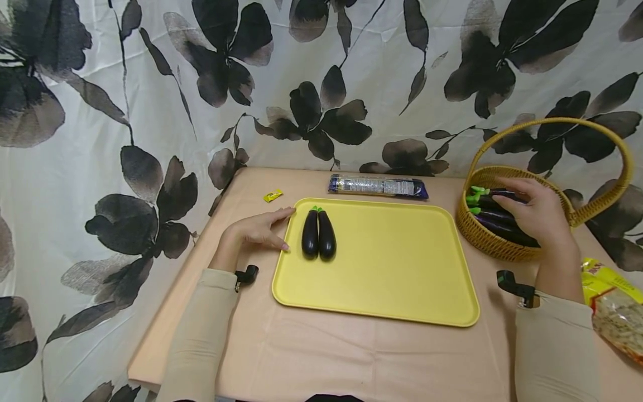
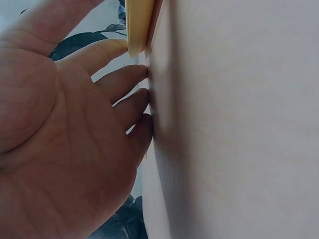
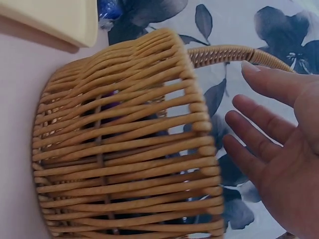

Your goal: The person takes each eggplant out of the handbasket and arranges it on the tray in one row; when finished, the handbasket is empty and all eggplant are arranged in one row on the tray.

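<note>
Two dark eggplants (image 1: 318, 234) lie side by side, green stems up, on the left part of the yellow tray (image 1: 397, 262). My left hand (image 1: 258, 230) rests at the tray's left rim, its thumb and index finger touching the edge; in the left wrist view the other fingertips meet the table. On the right stands a wicker basket (image 1: 484, 245) holding several eggplants (image 1: 494, 215). Over its opening is my right hand (image 1: 540, 209), fingers extended toward the eggplants. The right wrist view shows that hand (image 3: 279, 129) above the basket rim with nothing in its fingers.
A clear and blue plastic packet (image 1: 379, 186) lies behind the tray, and a small yellow wrapped piece (image 1: 273, 195) is at its back left. The basket's tall handle (image 1: 550, 121) arches behind the right hand. A yellow bag (image 1: 615, 307) lies beside the right forearm.
</note>
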A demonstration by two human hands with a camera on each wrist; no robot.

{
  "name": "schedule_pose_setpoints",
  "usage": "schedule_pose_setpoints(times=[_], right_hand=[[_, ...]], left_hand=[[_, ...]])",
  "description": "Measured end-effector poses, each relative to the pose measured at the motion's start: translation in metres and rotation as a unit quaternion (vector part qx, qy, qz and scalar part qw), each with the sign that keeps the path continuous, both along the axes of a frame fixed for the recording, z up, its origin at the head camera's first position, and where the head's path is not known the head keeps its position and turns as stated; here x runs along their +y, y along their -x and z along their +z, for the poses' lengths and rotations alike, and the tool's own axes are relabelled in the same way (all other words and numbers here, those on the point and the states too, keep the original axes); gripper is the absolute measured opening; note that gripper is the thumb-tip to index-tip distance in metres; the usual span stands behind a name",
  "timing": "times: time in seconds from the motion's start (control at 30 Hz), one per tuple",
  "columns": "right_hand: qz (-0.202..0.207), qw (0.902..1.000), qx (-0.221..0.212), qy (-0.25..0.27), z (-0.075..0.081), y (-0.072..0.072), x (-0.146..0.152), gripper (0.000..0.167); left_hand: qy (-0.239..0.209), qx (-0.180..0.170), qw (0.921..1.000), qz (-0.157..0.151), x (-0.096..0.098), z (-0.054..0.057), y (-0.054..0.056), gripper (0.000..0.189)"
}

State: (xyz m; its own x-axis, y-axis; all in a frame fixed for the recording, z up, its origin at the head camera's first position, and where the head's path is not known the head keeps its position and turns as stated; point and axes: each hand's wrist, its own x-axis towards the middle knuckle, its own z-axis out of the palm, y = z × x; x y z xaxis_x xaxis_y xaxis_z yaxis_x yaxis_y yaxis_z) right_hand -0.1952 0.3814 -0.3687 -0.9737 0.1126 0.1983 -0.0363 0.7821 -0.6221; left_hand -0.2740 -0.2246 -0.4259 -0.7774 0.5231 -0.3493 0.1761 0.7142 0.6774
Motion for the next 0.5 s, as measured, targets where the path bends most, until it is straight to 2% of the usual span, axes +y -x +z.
schedule_pose_setpoints(times=[0.27,0.5], right_hand=[[0.013,0.9998,-0.015,0.0,-0.011,0.008,0.013,0.053],[0.028,0.9986,-0.029,-0.036,-0.019,0.018,0.03,0.048]], left_hand=[[0.0,0.008,0.9999,-0.008,0.0,-0.001,0.002,0.124],[0.002,0.012,0.9999,-0.011,-0.001,-0.001,0.002,0.125]])
